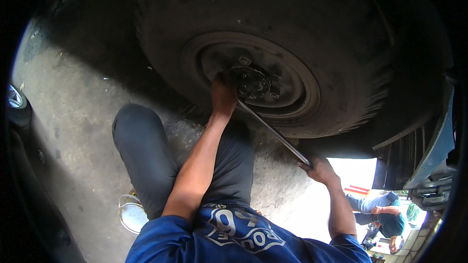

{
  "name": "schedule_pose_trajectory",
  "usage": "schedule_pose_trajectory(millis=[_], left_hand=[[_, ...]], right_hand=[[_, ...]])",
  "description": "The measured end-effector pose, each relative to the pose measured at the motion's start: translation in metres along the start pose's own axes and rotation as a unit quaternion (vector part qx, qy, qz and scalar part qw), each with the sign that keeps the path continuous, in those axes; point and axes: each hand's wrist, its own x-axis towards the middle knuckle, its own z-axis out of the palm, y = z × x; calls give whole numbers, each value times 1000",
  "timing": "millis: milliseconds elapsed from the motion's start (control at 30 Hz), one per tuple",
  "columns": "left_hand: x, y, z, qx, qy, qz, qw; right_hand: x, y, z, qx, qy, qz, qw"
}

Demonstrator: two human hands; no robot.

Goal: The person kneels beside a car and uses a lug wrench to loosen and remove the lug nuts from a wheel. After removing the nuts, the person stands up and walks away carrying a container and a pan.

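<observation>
Two hands work one long wrench (273,134) on the hub (251,82) of a big, dusty wheel (273,68). The left hand (223,92) steadies its head at a nut; the right hand (319,169) has fingers closed around the handle end. Probably a nut is being turned; next needs a firm pull.

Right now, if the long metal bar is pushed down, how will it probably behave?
The long metal bar looks straight and thin, so probably stiff and heavy for its width. The right hand grips its far end; the left hand steadies it at the wheel hub, so it may slip off.
</observation>
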Motion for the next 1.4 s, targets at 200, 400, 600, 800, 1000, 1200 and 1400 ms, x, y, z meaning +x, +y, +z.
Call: schedule_pose_trajectory(millis=[200, 400, 600, 800, 1000, 1200, 1400], left_hand=[[-1, 23, -3, 27, 26, -43, 998], [-7, 25, -4, 21, 19, -78, 997], [-13, 33, -7, 43, 35, -33, 998], [-12, 29, -7, 45, 26, -9, 999], [-13, 22, -10, 133, -20, 47, 990], [-11, 38, -19, 35, -31, -48, 998], [-19, 30, -23, 5, -4, -53, 999]], right_hand=[[66, 8, 81, 153, -41, -41, 987], [100, 30, 107, 117, 23, -140, 983], [142, 32, 169, 171, 94, -231, 953], [179, 17, 222, 195, 124, -244, 942], [208, 3, 256, 259, 135, -279, 915], [181, -2, 210, 120, 125, -178, 969], [80, 5, 134, 159, 7, -20, 987]])
